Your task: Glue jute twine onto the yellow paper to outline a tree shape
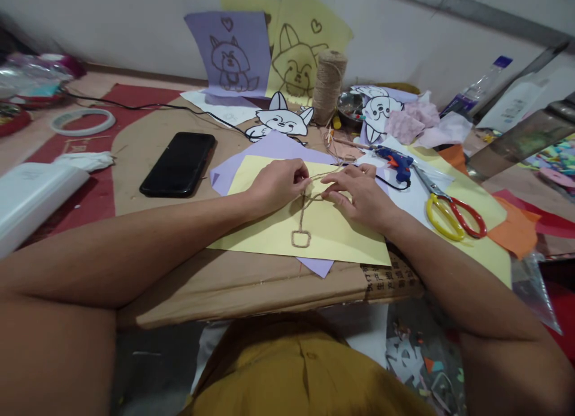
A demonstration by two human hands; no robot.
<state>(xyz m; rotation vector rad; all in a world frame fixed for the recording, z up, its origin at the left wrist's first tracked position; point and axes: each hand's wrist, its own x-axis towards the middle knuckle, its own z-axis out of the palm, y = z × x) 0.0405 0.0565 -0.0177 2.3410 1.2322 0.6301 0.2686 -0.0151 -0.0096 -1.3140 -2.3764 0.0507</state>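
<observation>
On a sheet of yellow paper [251,230], brown twine [302,215] forms a line running down to a small square outline. My left hand [283,182] is closed, thumb and fingertips pinching the twine near the upper end of that line. Just to its right, my right hand [357,191] holds the twine between thumb and fingers, where a loop crosses between both hands. The strand leads back toward a spool of twine [330,84] standing upright behind the paper. Purple paper [281,145] sticks out from under the yellow sheet.
Scissors [449,209] and a blue glue gun [395,163] lie to the right. At left are a black phone [178,164] and a tape roll [83,123]. Fox cutouts [283,118] lie behind; purple [231,54] and yellow [299,57] drawings lean on the wall. A bottle [521,140] stands far right.
</observation>
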